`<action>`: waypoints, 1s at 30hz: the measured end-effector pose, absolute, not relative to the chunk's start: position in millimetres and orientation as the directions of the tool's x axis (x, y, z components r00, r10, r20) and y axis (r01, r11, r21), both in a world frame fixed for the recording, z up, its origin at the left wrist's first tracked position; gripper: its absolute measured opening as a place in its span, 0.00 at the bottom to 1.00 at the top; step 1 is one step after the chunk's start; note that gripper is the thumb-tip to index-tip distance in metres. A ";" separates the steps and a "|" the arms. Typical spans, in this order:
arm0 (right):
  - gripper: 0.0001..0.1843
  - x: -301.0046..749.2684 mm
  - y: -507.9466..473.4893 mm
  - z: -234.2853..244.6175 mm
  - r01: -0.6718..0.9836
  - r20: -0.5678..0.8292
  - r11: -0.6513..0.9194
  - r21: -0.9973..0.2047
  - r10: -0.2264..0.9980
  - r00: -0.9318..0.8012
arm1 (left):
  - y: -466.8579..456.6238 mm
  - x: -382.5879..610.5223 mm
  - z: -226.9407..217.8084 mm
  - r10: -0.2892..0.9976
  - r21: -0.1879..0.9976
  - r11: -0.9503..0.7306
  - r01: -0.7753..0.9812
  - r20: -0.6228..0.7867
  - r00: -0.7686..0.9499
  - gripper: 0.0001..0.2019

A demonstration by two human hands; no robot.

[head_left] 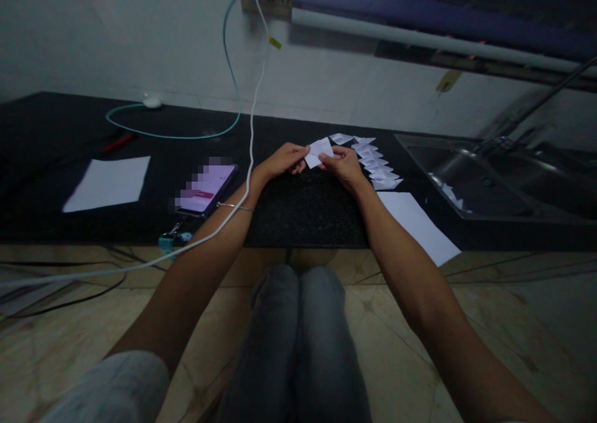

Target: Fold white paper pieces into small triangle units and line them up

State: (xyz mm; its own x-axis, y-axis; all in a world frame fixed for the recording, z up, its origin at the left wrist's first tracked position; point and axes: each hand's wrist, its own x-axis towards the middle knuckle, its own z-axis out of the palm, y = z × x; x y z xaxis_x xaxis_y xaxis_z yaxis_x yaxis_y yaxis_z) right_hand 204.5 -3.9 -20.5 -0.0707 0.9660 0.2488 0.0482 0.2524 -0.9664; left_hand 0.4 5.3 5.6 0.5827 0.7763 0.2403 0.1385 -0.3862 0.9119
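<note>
My left hand (284,160) and my right hand (342,162) both pinch a small white piece of paper (319,152), held just above the black counter (303,214). The left fingers grip its left edge, the right fingers its right edge. Just right of my right hand lies a row of several small folded white paper pieces (375,162) on the counter. A thin bangle sits on my left wrist.
A lit phone (208,188) lies left of my left arm, a white cable (252,130) crossing over that arm. White sheets lie at far left (108,182) and near right (417,224). A steel sink (471,183) is at right; a teal cable (186,134) loops behind.
</note>
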 end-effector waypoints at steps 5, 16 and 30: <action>0.21 208.0 1.2 -24.9 0.129 0.340 0.343 -0.931 0.939 -0.045 | 2.0 -0.4 7.5 0.788 0.925 -0.353 0.140 0.214 0.577 0.26; 0.12 212.5 13.2 -32.4 0.386 0.649 0.625 -0.678 0.756 -0.082 | 15.1 1.2 1.4 0.850 0.987 -0.104 0.119 0.027 0.527 0.29; 0.22 204.3 5.4 -26.9 0.241 0.390 0.394 -0.887 0.918 -0.066 | 2.3 5.1 10.0 0.829 0.938 -0.262 0.228 0.098 0.551 0.18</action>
